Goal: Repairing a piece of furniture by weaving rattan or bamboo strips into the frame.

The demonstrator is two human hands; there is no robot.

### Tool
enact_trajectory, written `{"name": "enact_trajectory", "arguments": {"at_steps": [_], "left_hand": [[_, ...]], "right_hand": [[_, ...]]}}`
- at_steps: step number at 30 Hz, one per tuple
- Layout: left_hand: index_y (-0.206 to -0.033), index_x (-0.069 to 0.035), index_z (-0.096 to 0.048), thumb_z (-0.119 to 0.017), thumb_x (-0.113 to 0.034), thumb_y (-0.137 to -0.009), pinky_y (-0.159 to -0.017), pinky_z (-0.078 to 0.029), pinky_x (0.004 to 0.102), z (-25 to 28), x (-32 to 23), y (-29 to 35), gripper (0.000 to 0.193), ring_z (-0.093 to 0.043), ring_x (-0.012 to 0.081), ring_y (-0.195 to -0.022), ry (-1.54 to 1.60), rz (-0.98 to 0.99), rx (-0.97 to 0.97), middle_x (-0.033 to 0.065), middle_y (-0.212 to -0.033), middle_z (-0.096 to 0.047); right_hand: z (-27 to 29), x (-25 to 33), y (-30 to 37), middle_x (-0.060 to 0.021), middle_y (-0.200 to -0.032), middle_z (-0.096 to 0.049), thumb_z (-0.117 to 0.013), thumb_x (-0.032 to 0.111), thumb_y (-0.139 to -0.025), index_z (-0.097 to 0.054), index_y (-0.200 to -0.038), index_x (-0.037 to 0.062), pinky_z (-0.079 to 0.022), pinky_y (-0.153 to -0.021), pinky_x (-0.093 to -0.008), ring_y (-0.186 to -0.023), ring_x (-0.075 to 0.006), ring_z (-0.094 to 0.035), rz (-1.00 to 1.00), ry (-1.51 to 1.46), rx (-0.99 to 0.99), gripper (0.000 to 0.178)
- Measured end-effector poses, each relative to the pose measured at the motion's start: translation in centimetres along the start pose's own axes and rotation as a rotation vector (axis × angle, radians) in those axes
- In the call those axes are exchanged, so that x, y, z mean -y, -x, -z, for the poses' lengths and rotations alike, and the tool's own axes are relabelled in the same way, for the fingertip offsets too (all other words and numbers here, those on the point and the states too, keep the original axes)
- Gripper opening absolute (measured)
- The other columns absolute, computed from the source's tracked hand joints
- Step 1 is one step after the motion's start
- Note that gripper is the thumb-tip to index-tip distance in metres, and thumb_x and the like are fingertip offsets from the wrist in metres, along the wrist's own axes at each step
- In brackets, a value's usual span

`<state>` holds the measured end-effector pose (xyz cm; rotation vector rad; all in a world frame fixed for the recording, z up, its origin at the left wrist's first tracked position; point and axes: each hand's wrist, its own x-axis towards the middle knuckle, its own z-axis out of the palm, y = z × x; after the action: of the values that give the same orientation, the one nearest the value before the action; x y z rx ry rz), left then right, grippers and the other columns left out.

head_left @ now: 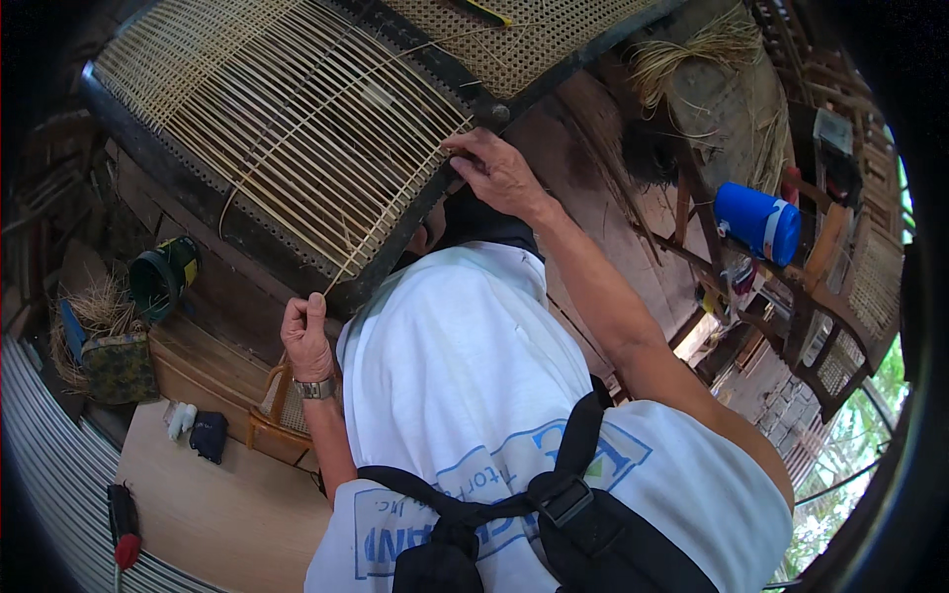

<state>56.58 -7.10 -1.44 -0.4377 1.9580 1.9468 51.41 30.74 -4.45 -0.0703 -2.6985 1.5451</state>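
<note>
A dark wooden frame [213, 212] with holes along its rims lies tilted before me, strung with many pale parallel cane strands [287, 109]. One cane strand [374, 240] crosses the others close to the near rim. Its lower left end is pinched between the thumb and fingers of my left hand [307, 341], just off the frame's near left corner. At the near right corner, my right hand [499, 178] has its fingertips closed on the strand's other end by the rim; the exact grip is partly hidden. Another strand runs crosswise farther up and loops over the left rim.
Finished woven cane panel [554, 44] adjoins the frame beyond, with a yellow-and-black tool [484, 12] on it. Loose cane fibres [692, 59] hang at upper right. A blue jug [756, 223] stands right near wooden chairs [840, 326]. At left are a dark green bucket [158, 282] and a light tabletop [227, 504].
</note>
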Motion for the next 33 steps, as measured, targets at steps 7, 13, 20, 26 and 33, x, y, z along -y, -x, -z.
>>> {"name": "enact_trajectory", "arguments": {"at_steps": [7, 13, 20, 26, 33], "left_hand": [[-0.077, -0.009, -0.052, -0.068, -0.020, -0.101, -0.064, -0.031, 0.0219, 0.3, 0.3, 0.1, 0.031, -0.035, 0.0040, -0.072, -0.039, 0.029, -0.011, -0.0087, -0.074, -0.041], [-0.077, -0.009, -0.053, -0.069, -0.021, -0.100, -0.064, -0.031, 0.0215, 0.2, 0.2, -0.1, 0.030, -0.035, 0.0037, -0.072, -0.030, 0.011, -0.013, -0.0089, -0.075, -0.043], [-0.078, -0.009, -0.055, -0.069, -0.023, -0.100, -0.062, -0.031, 0.0212, -0.5, -0.1, 0.1, 0.030, -0.036, 0.0031, -0.071, -0.038, -0.052, -0.018, -0.0095, -0.074, -0.045], [-0.079, -0.008, -0.058, -0.070, -0.031, -0.099, -0.063, -0.035, 0.0244, -0.7, -1.5, 0.4, 0.033, -0.039, 0.0065, -0.070, -0.182, -0.067, -0.030, -0.0061, -0.072, -0.048], [-0.082, -0.002, -0.061, -0.074, -0.032, -0.095, -0.080, -0.048, 0.0353, -2.2, -3.1, 1.1, 0.036, -0.060, 0.0232, -0.089, -0.674, -0.277, -0.304, 0.0116, -0.102, -0.066]], "right_hand": [[-0.3, -0.3, -2.5, -0.0143, -0.097, -0.068, -0.056, 0.011, -0.098, -0.067, -0.115, 0.0113, -0.055, -0.080, -0.0397, -0.092, -0.0330, -0.067, -0.050, 0.137, 0.146, 0.021], [-0.8, -0.9, -3.2, -0.0151, -0.090, -0.066, -0.056, 0.009, -0.096, -0.063, -0.106, 0.0093, -0.052, -0.075, -0.0398, -0.085, -0.0312, -0.067, -0.023, 0.242, 0.183, 0.012], [0.2, 0.0, -4.0, -0.0162, -0.091, -0.068, -0.055, 0.010, -0.093, -0.062, -0.106, 0.0109, -0.054, -0.075, -0.0436, -0.088, -0.0354, -0.066, 0.011, 0.318, 0.301, 0.015], [0.3, 1.6, -3.2, -0.0136, -0.099, -0.064, -0.064, 0.010, -0.090, -0.064, -0.105, 0.0088, -0.053, -0.082, -0.0424, -0.095, -0.0353, -0.063, 0.062, 0.178, 0.140, 0.015], [0.9, 1.6, -4.0, -0.0103, -0.105, -0.061, -0.083, 0.023, -0.077, -0.067, -0.100, 0.0094, -0.051, -0.089, -0.0432, -0.102, -0.0334, -0.059, 0.295, 0.301, 0.315, 0.031]]}}
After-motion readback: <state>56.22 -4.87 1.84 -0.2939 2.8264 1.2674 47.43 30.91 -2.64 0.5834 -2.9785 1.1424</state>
